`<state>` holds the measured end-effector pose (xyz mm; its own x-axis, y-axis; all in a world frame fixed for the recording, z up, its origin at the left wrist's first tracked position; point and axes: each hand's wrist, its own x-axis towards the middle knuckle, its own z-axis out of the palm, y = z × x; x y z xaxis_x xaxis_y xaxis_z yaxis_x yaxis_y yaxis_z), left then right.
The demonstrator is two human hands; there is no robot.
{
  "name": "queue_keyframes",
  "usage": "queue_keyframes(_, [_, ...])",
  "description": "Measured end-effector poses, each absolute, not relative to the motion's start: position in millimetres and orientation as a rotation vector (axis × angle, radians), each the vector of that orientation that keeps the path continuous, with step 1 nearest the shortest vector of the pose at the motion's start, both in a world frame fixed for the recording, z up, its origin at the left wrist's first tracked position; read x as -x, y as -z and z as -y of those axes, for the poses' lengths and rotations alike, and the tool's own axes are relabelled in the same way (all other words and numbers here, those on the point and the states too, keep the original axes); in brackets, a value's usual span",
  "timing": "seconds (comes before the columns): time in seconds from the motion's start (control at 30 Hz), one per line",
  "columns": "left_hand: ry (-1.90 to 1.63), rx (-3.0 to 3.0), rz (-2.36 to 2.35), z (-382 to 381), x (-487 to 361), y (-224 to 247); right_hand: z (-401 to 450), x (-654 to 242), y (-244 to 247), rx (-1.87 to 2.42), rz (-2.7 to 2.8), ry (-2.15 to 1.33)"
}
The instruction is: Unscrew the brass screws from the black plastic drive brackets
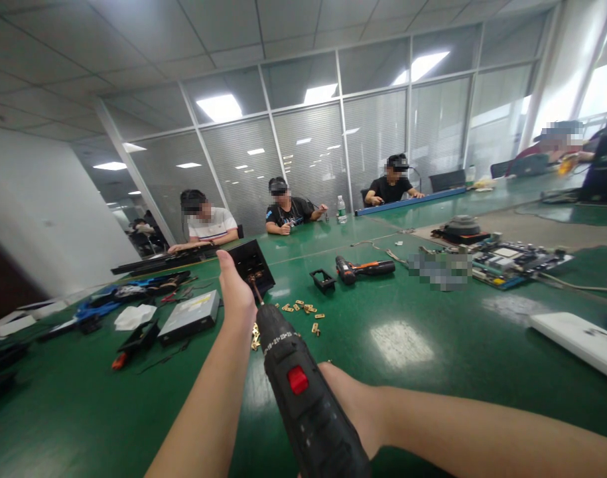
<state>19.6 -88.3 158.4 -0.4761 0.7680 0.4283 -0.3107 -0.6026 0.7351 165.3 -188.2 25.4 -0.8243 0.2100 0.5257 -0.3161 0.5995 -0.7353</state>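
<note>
Left hand grips black plastic housing; right hand holds black drill with red switch, bit at housing; small brass plates beyond drill.

You are seeing a bright room. Lights are glowing in the glass, a window is shining, and your table is gleaming. The edges are stretching and blurring.

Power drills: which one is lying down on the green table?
The orange-and-black drill, lying just beside the small black frame. The other drill, with a red switch on top, is held in the right hand.
</note>
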Motion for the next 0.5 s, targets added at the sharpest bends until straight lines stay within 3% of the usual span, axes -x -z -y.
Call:
queue_keyframes(0.33, [-2.117, -1.016, -0.766, 92.7, -22.8, -161.1, 186.5, -162.8, -18.4, -0.037, 2.29, -1.231])
queue_keyframes(0.5, [-2.118, -1.024, -0.754, 91.9, -22.4, -160.6, 182.9, -160.6, -15.3, -0.07, 2.367, -1.092])
